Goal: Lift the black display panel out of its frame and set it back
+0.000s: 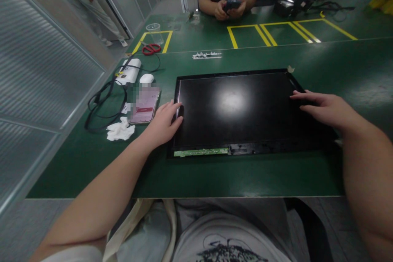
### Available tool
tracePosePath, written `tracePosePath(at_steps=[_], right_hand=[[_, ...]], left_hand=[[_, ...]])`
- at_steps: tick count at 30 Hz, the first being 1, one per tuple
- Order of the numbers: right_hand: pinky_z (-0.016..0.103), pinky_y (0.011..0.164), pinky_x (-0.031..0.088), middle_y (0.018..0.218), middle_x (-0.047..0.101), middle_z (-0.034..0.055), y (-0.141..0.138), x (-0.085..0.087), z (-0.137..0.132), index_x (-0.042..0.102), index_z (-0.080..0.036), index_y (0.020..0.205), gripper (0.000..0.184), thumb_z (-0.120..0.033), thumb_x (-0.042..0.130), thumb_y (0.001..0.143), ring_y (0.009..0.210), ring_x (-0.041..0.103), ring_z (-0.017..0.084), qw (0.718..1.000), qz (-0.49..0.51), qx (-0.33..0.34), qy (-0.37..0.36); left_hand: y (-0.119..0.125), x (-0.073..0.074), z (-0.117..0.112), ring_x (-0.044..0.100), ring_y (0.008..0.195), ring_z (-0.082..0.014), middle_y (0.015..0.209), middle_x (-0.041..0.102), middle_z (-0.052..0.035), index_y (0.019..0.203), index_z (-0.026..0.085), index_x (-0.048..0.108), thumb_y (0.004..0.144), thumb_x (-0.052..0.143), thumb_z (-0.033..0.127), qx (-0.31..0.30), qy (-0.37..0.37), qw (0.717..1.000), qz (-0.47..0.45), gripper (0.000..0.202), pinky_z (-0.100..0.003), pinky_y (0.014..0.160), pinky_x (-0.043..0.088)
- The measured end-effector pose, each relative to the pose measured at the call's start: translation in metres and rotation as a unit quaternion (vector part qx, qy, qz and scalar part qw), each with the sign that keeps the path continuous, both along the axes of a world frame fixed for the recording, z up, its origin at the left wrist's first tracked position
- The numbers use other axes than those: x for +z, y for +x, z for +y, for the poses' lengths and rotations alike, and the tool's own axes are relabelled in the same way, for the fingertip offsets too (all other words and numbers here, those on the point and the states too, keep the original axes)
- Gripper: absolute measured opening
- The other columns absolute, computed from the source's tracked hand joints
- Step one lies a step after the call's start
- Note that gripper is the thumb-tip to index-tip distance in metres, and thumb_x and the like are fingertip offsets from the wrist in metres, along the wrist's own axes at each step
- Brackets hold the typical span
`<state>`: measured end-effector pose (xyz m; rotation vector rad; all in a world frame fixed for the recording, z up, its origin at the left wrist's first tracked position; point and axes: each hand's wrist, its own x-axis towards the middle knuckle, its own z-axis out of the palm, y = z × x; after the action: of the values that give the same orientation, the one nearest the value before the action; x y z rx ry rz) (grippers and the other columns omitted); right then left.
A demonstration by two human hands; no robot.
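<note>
A black flat screen panel (245, 118) in a dark frame lies face up on the green table. Along its lower left edge runs a green circuit board strip (201, 152). My left hand (167, 120) rests on the panel's left edge, thumb and fingers apart. On the opposite side my right hand (325, 106) lies over the right edge, its fingers stretched out across the frame and screen. Neither hand lifts the panel. A bit of tape (290, 69) sticks up at the far right corner.
Left of the panel lie a phone (145, 106), crumpled tissue (120, 129), a white mouse (146, 78), a white box (129, 71), a black cable (106, 98) and red-handled scissors (151, 49). Behind stands a clear cup (155, 34). Across the green table (233, 178) another person's hands (231, 8) hold a phone.
</note>
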<state>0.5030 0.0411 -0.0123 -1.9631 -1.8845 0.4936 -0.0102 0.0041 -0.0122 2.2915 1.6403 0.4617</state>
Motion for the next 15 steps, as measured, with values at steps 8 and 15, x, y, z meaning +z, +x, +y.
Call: tracePosePath(at_steps=[8,15], right_hand=[[0.046,0.130,0.019,0.145,0.066,0.0007,0.001,0.000,0.000,0.071,-0.030,0.132,0.056,-0.041,0.060,0.079,0.153,0.039,0.028,1.000,-0.018,0.014,-0.013],[0.047,0.131,0.018,0.144,0.066,-0.0008,0.004,-0.003,0.001,0.072,-0.032,0.132,0.059,-0.046,0.061,0.076,0.153,0.038,0.027,1.000,-0.006,0.001,-0.016]], left_hand=[[0.002,0.003,-0.003,0.049,0.145,-0.0324,0.150,0.060,-0.0156,0.143,0.016,0.059,0.093,0.058,0.031,0.038,-0.013,0.987,-0.153,0.052,-0.055,0.125,0.033],[0.014,0.007,-0.006,0.064,0.129,-0.0298,0.153,0.057,-0.0097,0.145,0.026,0.053,0.083,0.070,0.023,0.077,-0.116,0.894,-0.425,0.065,-0.049,0.108,0.057]])
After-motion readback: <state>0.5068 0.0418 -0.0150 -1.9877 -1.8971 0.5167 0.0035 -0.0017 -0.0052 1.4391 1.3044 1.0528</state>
